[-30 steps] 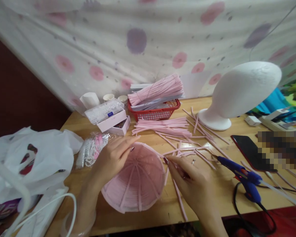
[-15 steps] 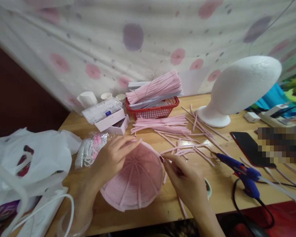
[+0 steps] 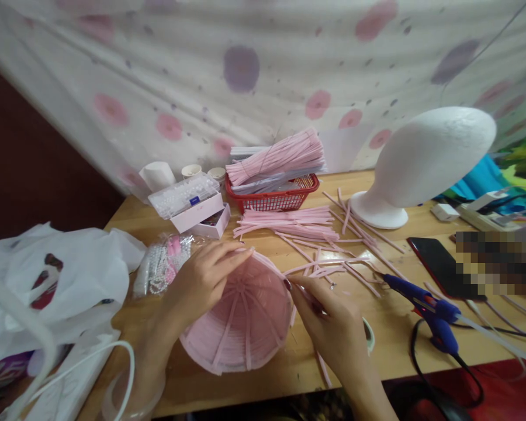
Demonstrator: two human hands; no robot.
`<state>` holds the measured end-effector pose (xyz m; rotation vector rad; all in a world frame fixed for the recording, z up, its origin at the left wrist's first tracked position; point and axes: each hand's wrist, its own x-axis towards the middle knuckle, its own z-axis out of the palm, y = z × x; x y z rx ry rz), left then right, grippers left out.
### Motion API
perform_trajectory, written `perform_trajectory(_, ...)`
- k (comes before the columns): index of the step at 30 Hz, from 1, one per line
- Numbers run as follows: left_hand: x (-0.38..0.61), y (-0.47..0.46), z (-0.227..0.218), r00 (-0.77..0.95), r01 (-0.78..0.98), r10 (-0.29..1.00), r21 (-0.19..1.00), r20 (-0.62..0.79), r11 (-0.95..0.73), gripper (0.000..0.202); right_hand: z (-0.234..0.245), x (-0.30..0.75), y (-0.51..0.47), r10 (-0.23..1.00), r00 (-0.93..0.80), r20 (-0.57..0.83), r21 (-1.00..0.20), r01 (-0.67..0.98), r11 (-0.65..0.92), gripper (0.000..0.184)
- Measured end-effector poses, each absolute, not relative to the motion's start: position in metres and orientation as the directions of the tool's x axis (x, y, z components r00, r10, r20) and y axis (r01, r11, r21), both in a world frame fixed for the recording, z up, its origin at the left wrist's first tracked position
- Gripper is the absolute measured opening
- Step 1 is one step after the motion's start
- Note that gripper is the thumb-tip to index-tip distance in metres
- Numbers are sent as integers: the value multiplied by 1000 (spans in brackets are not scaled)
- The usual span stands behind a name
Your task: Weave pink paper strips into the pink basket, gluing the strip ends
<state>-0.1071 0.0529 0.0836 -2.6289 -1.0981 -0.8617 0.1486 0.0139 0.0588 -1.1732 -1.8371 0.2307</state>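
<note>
A round pink woven cap (image 3: 241, 318) made of thin strips lies on the wooden table (image 3: 390, 345) in front of me. My left hand (image 3: 201, 280) rests on its upper left rim, fingers closed on the edge. My right hand (image 3: 328, 321) sits at the cap's right rim, fingers pinched on a pink strip there. Loose pink strips (image 3: 315, 245) lie scattered behind the cap.
A red basket (image 3: 274, 196) holds bundled pink strips. A white foam head (image 3: 425, 158) stands at back right. A blue glue gun (image 3: 425, 310) with its cord and a dark phone (image 3: 440, 263) lie at right. White plastic bags (image 3: 56, 286), a bead box (image 3: 186, 202) and small cups sit at left.
My right hand has moved left from the loose strips to the cap's right rim. My left hand has stayed on the cap's upper edge.
</note>
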Motion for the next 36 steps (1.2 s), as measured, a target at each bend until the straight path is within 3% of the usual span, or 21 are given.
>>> perform_trajectory(5, -104, 53, 82, 548, 704, 596, 61, 587, -708, 43, 55, 146, 20, 831, -108, 546, -614, 623, 485, 16)
perform_trajectory(10, -101, 52, 80, 552, 706, 603, 62, 575, -706, 42, 55, 138, 32, 781, -193, 594, -523, 645, 557, 21)
perform_trajectory(15, -98, 52, 81, 548, 707, 593, 52, 589, -705, 39, 56, 127, 40, 746, -141, 651, -502, 658, 562, 22)
perform_trajectory(24, -95, 47, 79, 500, 729, 631, 105, 592, -676, 54, 58, 125, 41, 691, -119, 713, -493, 615, 615, 20)
perform_trajectory(28, -96, 48, 79, 452, 736, 674, 182, 585, -652, 61, 61, 131, 37, 721, -103, 685, -531, 607, 591, 17)
perform_trajectory(36, -89, 52, 83, 467, 730, 651, 155, 599, -666, 48, 62, 133, 37, 790, -102, 604, -595, 602, 533, 17)
